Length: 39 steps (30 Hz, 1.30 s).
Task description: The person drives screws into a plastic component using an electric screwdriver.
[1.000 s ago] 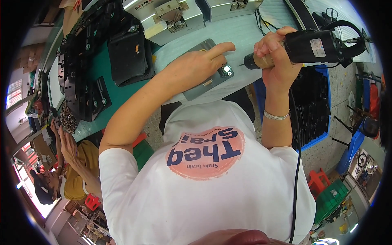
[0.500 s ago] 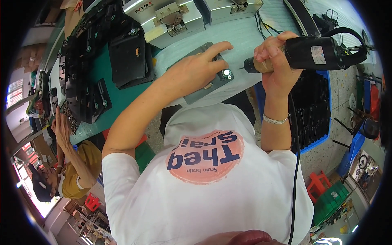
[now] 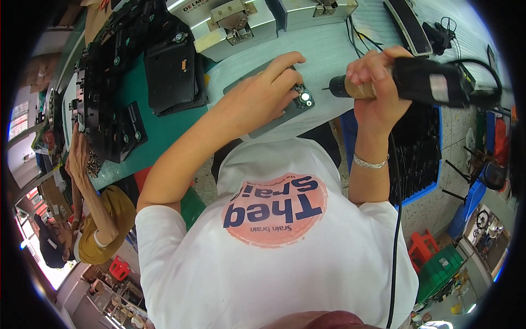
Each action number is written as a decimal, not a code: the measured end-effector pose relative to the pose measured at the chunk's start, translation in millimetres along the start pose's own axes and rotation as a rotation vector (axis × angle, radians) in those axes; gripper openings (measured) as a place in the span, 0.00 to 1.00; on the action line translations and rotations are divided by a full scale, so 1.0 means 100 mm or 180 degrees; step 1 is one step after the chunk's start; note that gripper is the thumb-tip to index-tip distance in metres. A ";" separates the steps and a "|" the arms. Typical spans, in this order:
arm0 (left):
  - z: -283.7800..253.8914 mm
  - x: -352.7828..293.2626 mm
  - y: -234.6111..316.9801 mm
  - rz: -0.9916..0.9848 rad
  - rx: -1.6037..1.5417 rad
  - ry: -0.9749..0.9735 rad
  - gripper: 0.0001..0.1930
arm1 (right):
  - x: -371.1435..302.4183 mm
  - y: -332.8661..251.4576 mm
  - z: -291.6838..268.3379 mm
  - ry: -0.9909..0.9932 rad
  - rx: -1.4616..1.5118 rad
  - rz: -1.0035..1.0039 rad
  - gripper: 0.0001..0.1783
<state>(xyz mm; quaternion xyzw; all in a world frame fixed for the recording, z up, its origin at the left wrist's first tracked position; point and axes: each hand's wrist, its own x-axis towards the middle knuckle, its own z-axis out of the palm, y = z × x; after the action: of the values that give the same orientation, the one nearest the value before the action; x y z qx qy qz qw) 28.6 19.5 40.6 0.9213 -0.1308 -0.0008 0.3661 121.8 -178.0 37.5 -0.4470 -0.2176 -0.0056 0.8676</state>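
A flat dark grey panel (image 3: 267,129) lies at a slant on the pale foam sheet in front of me. At its right end is a small round bright part (image 3: 305,97) with a dark mount. My left hand (image 3: 263,96) lies across the panel, its bent fingers around the right end and one finger reaching past the far edge; my palm hides the middle. My right hand (image 3: 375,79) is wrapped round the tan front of a black corded electric screwdriver (image 3: 422,82). The screwdriver is held level, its bit pointing left, apart from the panel.
Two grey metal boxes with latches (image 3: 233,33) stand at the far edge. Stacked black panels (image 3: 172,74) and several black housings (image 3: 101,104) fill the left side. A blue crate (image 3: 440,148) of black parts stands right. A co-worker's hand (image 3: 79,156) is at the far left.
My left fingers have curled and drawn in closer to the round part. The screwdriver has shifted slightly right, its rear end lower and blurred.
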 end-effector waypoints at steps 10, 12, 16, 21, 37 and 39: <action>0.31 -0.39 0.04 -0.0021 0.0829 0.0770 0.22 | 0.08 0.03 0.17 -0.0747 0.0605 -0.0145 0.23; 0.36 -0.40 0.02 -0.0049 0.0873 0.0838 0.22 | 0.08 0.05 0.18 -0.0800 0.0589 -0.0136 0.23; 0.42 -0.41 -0.02 -0.0059 0.0821 0.0968 0.20 | 0.09 0.06 0.19 -0.0844 0.0508 -0.0119 0.23; 0.46 -0.42 -0.07 -0.0072 0.0657 0.1094 0.20 | 0.14 0.04 0.21 -0.0977 0.0479 0.0014 0.23; 0.49 -0.45 -0.07 -0.0182 0.0469 0.1165 0.18 | 0.41 0.12 0.51 -0.1980 -0.0092 0.0750 0.15; 0.49 -0.46 -0.06 -0.0178 0.0459 0.1171 0.18 | 0.42 0.11 0.52 -0.1981 -0.0161 0.0635 0.11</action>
<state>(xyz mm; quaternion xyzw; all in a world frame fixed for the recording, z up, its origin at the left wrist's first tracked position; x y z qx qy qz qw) -18.8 1.6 -4.0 0.9331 -0.0358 0.1668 0.3167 142.5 -123.3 71.4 -0.4678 -0.4272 0.2109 0.7445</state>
